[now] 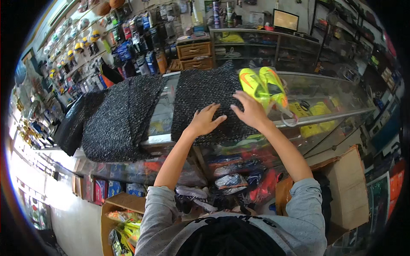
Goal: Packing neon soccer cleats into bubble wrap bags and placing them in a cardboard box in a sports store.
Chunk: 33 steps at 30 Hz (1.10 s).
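My left hand (206,121), fingers spread, is over a black textured sheet (205,89) that looks like bubble wrap on a glass display counter. Also with fingers apart, my right hand (251,110) is at the sheet's right side, just in front of a pair of neon yellow shoes (264,84) with orange Nike marks. The shoes seem to be in a clear plastic bag, and a pale looped strap (290,121) hangs from them over the counter edge. Neither hand holds anything. Whether my right fingers touch the bag is hard to tell.
A second black textured sheet (118,118) drapes the counter to the left. Dark-handled scissors (304,105) and yellow packets (320,112) show at the glass counter (346,91). Open cardboard boxes stand low at left (107,224) and right (349,192). Bagged shoes (231,183) are below the countertop.
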Motion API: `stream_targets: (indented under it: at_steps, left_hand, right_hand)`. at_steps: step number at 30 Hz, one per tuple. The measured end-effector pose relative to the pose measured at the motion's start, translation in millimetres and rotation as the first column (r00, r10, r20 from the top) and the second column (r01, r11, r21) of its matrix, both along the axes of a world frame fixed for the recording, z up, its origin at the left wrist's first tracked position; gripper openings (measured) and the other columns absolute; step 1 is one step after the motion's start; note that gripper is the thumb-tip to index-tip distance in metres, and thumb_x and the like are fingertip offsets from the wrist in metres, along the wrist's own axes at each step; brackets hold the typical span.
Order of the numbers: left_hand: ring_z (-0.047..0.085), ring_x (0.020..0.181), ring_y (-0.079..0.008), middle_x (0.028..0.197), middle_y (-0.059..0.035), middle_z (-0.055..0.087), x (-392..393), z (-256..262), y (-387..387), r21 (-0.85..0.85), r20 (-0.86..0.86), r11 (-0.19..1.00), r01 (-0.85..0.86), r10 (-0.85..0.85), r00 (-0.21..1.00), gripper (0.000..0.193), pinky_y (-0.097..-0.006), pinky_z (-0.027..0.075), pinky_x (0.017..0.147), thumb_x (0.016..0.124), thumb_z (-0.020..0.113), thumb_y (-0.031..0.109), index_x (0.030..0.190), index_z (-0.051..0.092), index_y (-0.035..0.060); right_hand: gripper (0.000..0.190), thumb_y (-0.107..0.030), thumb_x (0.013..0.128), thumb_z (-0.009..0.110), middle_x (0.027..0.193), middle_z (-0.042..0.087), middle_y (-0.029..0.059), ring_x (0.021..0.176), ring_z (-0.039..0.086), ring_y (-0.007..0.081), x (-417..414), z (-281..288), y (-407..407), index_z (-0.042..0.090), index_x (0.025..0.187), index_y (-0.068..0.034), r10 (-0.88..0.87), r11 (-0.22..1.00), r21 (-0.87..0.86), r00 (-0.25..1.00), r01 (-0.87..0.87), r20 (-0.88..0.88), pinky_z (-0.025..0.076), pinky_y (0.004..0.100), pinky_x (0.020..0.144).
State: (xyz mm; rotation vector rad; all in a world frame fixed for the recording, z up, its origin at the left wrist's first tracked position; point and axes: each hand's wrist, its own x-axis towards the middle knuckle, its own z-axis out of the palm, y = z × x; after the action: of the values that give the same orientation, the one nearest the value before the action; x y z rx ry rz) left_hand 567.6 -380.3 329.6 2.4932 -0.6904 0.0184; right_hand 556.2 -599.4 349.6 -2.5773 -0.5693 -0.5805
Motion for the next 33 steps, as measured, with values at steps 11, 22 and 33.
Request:
stream_targets:
  at_steps: [11, 22, 33]
  left_hand:
    - [0.035, 0.136, -0.0292, 0.144, -0.0222, 0.038, 47.9, -18.1, -119.3, -0.472, -0.111, 0.855, 0.215, -0.299, 0.948, 0.066, -0.0369, 0.032, 0.108, 0.098, 0.048, 0.042, 0.143, 0.03, -0.0029]
    - [0.037, 0.134, -0.0351, 0.142, -0.0283, 0.037, 14.4, -28.9, -136.9, -0.455, -0.029, 0.877, 0.151, -0.184, 0.982, 0.076, -0.0394, 0.03, 0.109, 0.096, 0.051, 0.041, 0.145, 0.02, -0.0067]
    - [0.039, 0.132, -0.0337, 0.145, -0.0234, 0.035, -6.4, -5.0, -91.0, -0.269, 0.164, 0.917, 0.295, -0.258, 0.952, 0.078, -0.0407, 0.032, 0.109, 0.091, 0.063, 0.036, 0.147, 0.022, -0.0008]
  right_hand:
    - [0.086, -0.048, 0.075, 0.075, 0.136, 0.047, 0.0177, 0.121, 0.05, 0.027, 59.7, 17.3, -169.0, 0.038, 0.138, -0.003, -0.104, 0.77, 0.459, 0.797, 0.444, -0.595, 0.042, 0.0397, 0.098]
    - [0.103, -0.032, 0.063, 0.083, 0.123, 0.049, 0.0239, 0.106, 0.059, 0.0292, 103.1, -18.6, -187.1, 0.022, 0.135, 0.01, 0.073, 0.583, 0.657, 0.774, 0.479, -0.629, 0.052, 0.0382, 0.083]
    - [0.068, -0.012, 0.068, 0.074, 0.108, 0.058, 0.0158, 0.086, 0.063, 0.022, 75.0, -6.7, -181.0, 0.046, 0.128, 0.003, 0.05, 0.167, 0.946, 0.956, 0.277, -0.289, 0.054, 0.032, 0.068]
